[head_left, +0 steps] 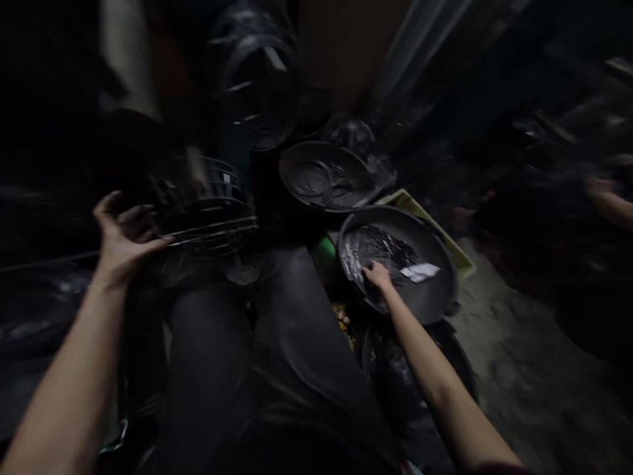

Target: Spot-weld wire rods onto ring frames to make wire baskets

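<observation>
In the dim, blurred head view, my left hand (128, 237) is at the left with thumb and fingers spread apart. Its thumb tip is at the near edge of a round wire rack (212, 231), which stands in front of my knees; whether it touches is unclear. To the right, my right hand (378, 274) reaches into a dark shallow round basin (430, 300). Its fingers are closed at the edge of a bundle of dark shiny strips (383, 244), perhaps plastic. A crumpled white piece (420, 272) lies beside the bundle in the same basin.
Behind stands another dark round basin (326, 175) with thin loops inside. A yellowish crate (459, 257) sits under the near basin. A large drum wrapped in plastic (260, 86) is at the back. Another person's hand (601, 186) shows at far right, over dark material.
</observation>
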Motion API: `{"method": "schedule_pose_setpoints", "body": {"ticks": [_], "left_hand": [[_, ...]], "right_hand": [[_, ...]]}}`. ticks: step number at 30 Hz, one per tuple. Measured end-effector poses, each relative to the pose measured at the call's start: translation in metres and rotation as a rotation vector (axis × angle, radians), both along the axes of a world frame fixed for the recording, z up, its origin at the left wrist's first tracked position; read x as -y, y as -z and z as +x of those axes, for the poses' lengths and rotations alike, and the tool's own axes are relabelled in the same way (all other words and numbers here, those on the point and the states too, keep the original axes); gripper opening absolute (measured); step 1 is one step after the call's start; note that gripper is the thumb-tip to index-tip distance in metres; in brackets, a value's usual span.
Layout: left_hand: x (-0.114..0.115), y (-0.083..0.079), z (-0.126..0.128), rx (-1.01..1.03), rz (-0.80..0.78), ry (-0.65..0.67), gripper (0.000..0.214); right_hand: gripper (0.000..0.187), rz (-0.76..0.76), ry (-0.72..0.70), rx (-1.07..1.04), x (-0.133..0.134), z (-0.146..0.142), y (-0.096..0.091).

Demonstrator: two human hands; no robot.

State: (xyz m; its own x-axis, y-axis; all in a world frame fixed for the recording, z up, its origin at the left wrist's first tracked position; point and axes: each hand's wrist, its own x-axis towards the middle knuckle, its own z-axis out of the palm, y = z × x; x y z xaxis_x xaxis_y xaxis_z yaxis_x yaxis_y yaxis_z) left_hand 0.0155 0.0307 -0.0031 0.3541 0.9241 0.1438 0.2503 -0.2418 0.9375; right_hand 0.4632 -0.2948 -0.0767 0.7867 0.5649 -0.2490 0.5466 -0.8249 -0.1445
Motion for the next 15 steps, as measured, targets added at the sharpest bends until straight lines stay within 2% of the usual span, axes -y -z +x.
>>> {"method": "schedule_pose_setpoints", "body": {"ticks": [2, 4, 5, 6, 7, 8, 11, 13, 15], "left_hand": [[0.022, -0.009, -0.007, 0.003, 0.064, 0.021, 0.106], [0.043, -0.019, -0.012, -0.009, 0.173, 0.046, 0.104], [0.051, -0.024, -0.011, -0.042, 0.24, 0.065, 0.101], [0.057, -0.029, -0.01, -0.08, 0.319, 0.081, 0.095], [0.063, -0.033, -0.007, -0.13, 0.375, 0.115, 0.088], [0.068, -0.037, -0.003, -0.194, 0.413, 0.16, 0.082], [0.081, -0.046, 0.012, -0.386, 0.499, 0.275, 0.068], [0.087, -0.05, 0.019, -0.467, 0.544, 0.315, 0.061], [0.089, -0.051, 0.022, -0.492, 0.574, 0.334, 0.056]], "right_hand": [[0.033, 0.076, 0.02, -0.014, -0.001, -0.015, -0.021], [0.042, 0.188, -0.031, -0.069, -0.01, -0.034, -0.045], [0.046, 0.309, -0.063, -0.141, -0.019, -0.046, -0.059], [0.049, 0.502, -0.075, -0.274, -0.029, -0.063, -0.073], [0.05, 0.607, -0.129, -0.438, -0.04, -0.082, -0.089], [0.047, 0.624, -0.215, -0.589, -0.052, -0.105, -0.106], [0.037, 0.435, -0.558, -0.88, -0.092, -0.174, -0.146], [0.031, 0.419, -0.723, -0.868, -0.118, -0.205, -0.155], [0.026, 0.484, -0.846, -0.629, -0.137, -0.22, -0.151]]}}
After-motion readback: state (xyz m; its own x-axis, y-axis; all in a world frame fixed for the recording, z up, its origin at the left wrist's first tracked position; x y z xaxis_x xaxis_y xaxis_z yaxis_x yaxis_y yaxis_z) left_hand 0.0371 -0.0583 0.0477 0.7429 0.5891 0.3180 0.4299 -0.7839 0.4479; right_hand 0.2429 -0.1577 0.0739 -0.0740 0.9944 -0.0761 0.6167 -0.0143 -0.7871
